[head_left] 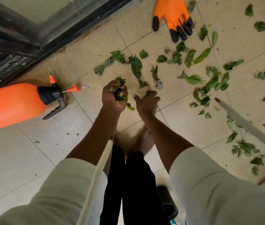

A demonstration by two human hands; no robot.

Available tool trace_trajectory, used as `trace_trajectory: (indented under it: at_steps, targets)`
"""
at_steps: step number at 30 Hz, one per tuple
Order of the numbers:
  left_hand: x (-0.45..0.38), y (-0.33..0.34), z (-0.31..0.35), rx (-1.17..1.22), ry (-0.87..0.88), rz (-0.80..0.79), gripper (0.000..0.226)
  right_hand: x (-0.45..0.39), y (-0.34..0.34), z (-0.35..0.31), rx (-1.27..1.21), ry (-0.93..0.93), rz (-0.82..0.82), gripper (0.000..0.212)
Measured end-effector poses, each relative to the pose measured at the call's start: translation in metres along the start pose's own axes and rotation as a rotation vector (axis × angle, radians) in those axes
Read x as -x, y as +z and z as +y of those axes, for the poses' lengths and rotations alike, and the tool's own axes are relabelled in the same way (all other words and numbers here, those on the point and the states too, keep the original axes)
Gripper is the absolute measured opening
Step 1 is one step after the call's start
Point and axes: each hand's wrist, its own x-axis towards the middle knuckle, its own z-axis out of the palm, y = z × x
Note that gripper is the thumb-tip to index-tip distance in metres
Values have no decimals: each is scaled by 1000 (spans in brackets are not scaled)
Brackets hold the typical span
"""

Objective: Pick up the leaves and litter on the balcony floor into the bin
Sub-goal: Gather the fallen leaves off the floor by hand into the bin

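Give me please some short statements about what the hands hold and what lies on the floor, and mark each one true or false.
1. The left hand grips a bunch of green leaves. True.
2. The orange glove is worn on the right hand. False: the glove lies on the tiled floor, and both hands are bare.
3. The orange spray bottle lies on its side. True.
4. All leaves are already collected. False: many scattered leaves lie on the floor.
5. The right hand's fingers touch a leaf. True, its grip is not clear.
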Motion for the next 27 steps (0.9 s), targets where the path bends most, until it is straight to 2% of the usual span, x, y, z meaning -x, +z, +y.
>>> trace_trajectory:
  at_steps: [3,6,10,13,16,21,24,27]
  targets:
    - [-2,-2,4,37,10,-67,48,-10,8,5,26,-38,44,43]
    - [-3,-3,10,61,32,-101,46,-21,1,16,153,-210,-57,34]
    - [-5,-3,16,95,46,-104,43,-19,-12,20,324,-465,-10,43]
    - [-6,-1,16,95,42,-83,35,-27,-15,6,255,-446,-116,56]
    - [-9,2,13,65,34,-66,27,-44,-8,-9,261,-486,-45,68]
    - [-13,6,12,26,29,-61,28,-47,6,2,333,-653,93,30]
    - [-11,6,9,33,23,-52,28,-45,1,13,368,-676,83,23]
    - [-10,8,8,52,3,-53,38,-52,-16,19,360,-727,114,15]
